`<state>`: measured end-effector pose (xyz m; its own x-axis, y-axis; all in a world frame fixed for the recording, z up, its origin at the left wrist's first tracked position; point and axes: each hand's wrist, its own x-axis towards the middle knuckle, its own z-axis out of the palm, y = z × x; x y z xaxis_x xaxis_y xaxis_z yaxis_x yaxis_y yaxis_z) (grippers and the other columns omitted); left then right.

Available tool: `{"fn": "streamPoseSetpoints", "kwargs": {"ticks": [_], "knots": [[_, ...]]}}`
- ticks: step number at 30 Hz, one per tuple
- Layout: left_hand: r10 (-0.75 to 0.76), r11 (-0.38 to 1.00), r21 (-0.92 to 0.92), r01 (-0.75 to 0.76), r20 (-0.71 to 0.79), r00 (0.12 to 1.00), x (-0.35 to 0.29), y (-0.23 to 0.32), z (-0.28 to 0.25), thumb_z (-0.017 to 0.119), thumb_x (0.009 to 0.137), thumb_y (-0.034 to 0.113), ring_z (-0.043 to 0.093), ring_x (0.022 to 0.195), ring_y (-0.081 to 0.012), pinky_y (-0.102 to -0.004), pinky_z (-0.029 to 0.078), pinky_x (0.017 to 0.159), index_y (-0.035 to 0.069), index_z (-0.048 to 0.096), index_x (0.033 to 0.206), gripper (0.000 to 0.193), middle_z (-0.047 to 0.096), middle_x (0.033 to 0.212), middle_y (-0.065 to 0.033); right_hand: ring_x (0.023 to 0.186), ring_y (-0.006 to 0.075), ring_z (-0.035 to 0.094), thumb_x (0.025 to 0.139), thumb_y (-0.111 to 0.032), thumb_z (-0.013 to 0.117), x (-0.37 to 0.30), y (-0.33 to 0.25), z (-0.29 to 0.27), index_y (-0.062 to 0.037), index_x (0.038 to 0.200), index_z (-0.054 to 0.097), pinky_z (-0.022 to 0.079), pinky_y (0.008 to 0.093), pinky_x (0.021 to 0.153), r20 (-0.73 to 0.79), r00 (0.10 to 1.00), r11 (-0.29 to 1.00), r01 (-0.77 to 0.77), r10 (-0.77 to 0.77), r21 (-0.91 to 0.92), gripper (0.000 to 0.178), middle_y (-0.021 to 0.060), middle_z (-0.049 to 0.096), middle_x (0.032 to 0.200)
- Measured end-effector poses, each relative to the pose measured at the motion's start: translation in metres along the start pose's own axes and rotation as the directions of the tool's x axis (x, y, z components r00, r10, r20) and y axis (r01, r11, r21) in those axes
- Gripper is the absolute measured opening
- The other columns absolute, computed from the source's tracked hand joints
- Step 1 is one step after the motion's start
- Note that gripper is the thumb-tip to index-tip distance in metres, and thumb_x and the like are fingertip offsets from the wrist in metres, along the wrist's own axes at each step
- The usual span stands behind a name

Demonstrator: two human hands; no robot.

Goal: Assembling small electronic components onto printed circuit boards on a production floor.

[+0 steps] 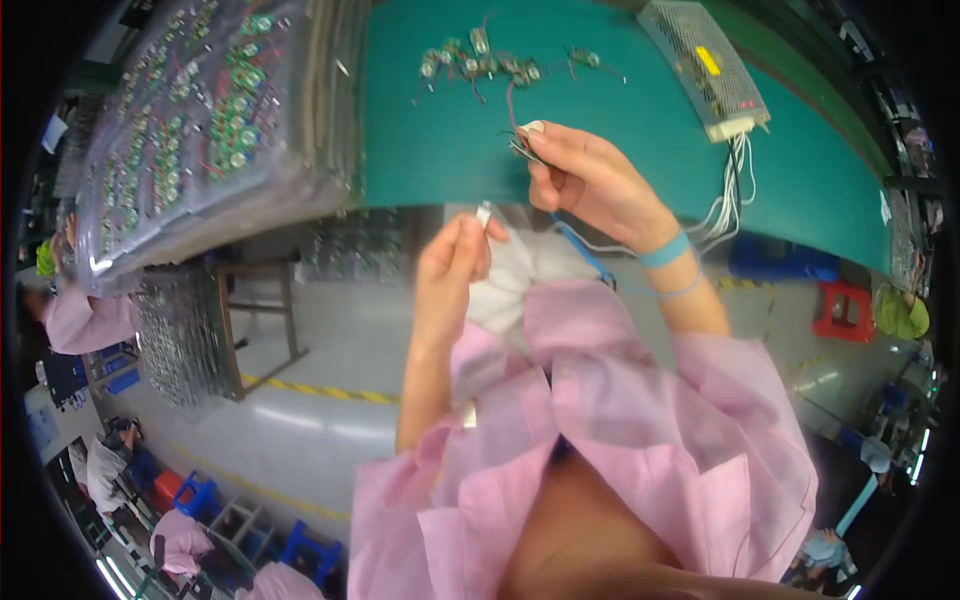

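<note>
My left hand (458, 255) is closed, pinching a small white connector (484, 212) with a light metal-looking tip between thumb and fingers. Over the table edge, my right hand (598, 185) grips a small wired part (527, 138) with a pale round piece, dark thin ends and a reddish wire rising from it; its exact kind is too small to tell. Beyond the right hand lies a loose cluster of small green circuit boards (480, 66) with red and black wires. One more board (585, 59) sits apart to its right. A light blue wrist strap (665, 250) circles my right wrist.
Stacked clear plastic trays (205, 150) holding several boards rise at the left of the green tabletop (620, 130). A perforated metal power supply (705, 68) stands at the far right, white cables (738, 185) hanging from it. Stools and other people are in the background.
</note>
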<state>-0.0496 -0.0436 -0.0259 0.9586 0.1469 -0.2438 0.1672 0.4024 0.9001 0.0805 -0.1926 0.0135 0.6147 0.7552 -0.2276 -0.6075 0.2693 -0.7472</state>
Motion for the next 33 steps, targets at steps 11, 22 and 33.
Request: {"fn": "streamPoseSetpoints", "kwargs": {"ticks": [11,22,33], "knots": [[-0.025,0.999,0.036,0.023,0.074,0.997,-0.022,0.005,0.030,0.045,0.094,0.025,0.029,0.057,-0.0035,-0.0167,0.023,0.054,0.005,0.059,0.082,0.027,0.045,0.064,0.0037,0.054,0.0036,0.038,0.093,-0.017,0.053,-0.058,0.036,-0.002,-0.0055,0.104,0.056,0.032,0.0164,0.051,0.118,0.993,0.999,-0.029,0.025,0.028,0.017,-0.0037,0.048,0.070],[-0.056,0.997,-0.037,0.061,0.134,0.989,-0.028,0.010,0.032,0.046,0.094,0.024,0.034,0.061,-0.0042,-0.0155,0.027,0.057,0.007,0.056,0.079,0.025,0.052,0.071,0.0015,0.055,0.0037,0.036,0.093,-0.018,0.053,-0.060,0.037,-0.004,-0.0053,0.104,0.056,0.032,0.0164,0.051,0.176,0.984,1.000,-0.011,0.015,-0.024,0.017,-0.0043,0.046,0.070],[-0.051,0.997,-0.050,0.060,0.162,0.986,-0.029,0.012,0.028,0.046,0.094,0.024,0.037,0.063,-0.0041,-0.0148,0.029,0.058,0.008,0.056,0.078,0.025,0.052,0.071,0.0019,0.054,0.0040,0.037,0.093,-0.018,0.053,-0.059,0.041,0.000,-0.0055,0.102,0.056,0.031,0.0157,0.051,0.188,0.982,1.000,-0.007,0.002,0.025,0.016,-0.0039,0.048,0.070]]}}
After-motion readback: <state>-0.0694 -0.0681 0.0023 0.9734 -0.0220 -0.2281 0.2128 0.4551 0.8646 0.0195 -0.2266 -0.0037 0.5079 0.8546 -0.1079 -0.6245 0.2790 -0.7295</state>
